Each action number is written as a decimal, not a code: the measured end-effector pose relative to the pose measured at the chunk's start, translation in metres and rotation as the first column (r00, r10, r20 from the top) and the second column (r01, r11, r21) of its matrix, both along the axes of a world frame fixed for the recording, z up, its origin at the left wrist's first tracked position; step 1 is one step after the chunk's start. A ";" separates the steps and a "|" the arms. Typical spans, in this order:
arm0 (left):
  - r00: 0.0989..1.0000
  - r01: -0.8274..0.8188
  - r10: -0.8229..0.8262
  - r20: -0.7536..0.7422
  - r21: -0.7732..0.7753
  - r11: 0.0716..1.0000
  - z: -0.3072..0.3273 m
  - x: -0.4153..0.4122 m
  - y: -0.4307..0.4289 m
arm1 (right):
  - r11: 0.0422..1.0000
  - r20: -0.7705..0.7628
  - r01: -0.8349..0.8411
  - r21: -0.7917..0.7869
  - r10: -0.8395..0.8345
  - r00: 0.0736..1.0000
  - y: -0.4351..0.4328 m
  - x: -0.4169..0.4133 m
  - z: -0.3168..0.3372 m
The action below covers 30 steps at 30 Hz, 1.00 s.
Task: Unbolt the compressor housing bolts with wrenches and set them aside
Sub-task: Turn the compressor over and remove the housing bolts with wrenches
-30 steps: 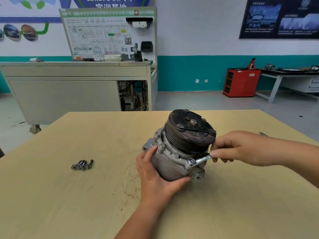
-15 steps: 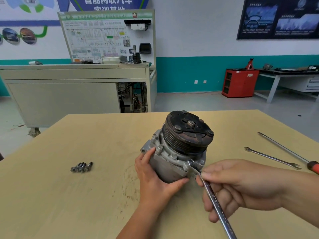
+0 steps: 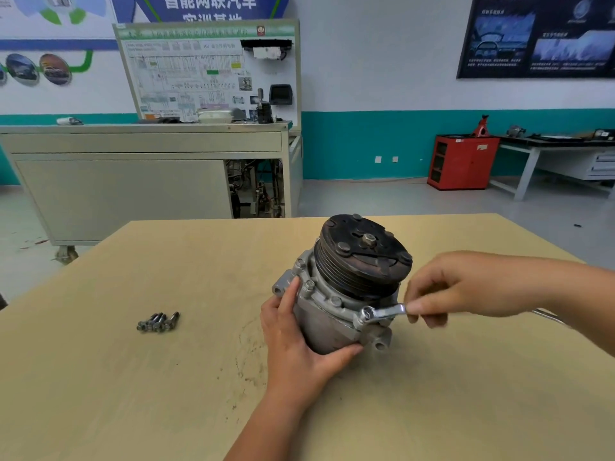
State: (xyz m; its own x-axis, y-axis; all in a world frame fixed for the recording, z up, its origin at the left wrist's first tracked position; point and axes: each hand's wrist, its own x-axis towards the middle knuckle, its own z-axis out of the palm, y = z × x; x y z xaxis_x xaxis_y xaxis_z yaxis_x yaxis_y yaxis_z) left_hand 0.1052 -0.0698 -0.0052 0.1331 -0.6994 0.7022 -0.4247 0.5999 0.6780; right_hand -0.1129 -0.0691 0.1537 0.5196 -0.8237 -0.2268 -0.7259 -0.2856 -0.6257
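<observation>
Compressor (image 3: 319, 324): mid-table (image 3: 133, 394), tilted, black pulley uppermost.
Left hand (image 3: 296, 344): wrapped round the housing's near side, gripping it.
Right hand (image 3: 466, 287): fingers pinch the wrench (image 3: 382, 312) handle; its ring end sits on a housing bolt.
Loose bolts (image 3: 159, 322): clustered well left of the compressor.
Room: bare tabletop near and left.
Writing: banner (image 3: 209, 3) reads "智能网联汽车".
</observation>
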 end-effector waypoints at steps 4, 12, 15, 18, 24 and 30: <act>1.000 0.007 -0.007 0.000 0.033 0.999 0.001 0.000 0.000 | 0.842 0.310 -0.106 0.528 -0.076 0.948 0.024 -0.001 -0.018; 1.000 -0.008 0.008 0.000 -0.006 1.000 0.001 -0.001 -0.001 | 0.788 0.517 -0.047 0.614 -0.357 0.778 0.051 0.031 -0.026; 1.000 -0.029 0.029 -0.002 0.007 1.000 0.004 -0.004 0.002 | 0.779 0.486 -0.077 0.622 -0.307 0.818 0.051 0.034 -0.028; 0.997 -0.075 0.075 0.020 0.032 0.997 0.007 -0.008 0.006 | 0.847 0.324 -0.008 0.531 -0.194 0.926 0.041 0.024 -0.019; 1.000 -0.021 0.023 -0.010 0.107 0.994 0.008 -0.010 0.008 | 0.961 -0.041 0.046 -0.272 -0.059 0.997 0.011 0.005 -0.005; 0.999 -0.002 0.004 -0.033 0.086 0.996 0.006 -0.009 0.007 | 0.832 0.313 -0.088 0.548 -0.106 0.944 0.031 -0.004 -0.014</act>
State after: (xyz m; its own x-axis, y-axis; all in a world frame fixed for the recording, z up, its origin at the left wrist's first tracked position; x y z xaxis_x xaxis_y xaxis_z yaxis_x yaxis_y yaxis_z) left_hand 0.0967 -0.0626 0.0009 0.1573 -0.7565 0.6348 -0.4032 0.5376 0.7406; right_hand -0.1172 -0.0382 0.1395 0.6350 -0.6172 -0.4645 -0.4608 0.1800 -0.8691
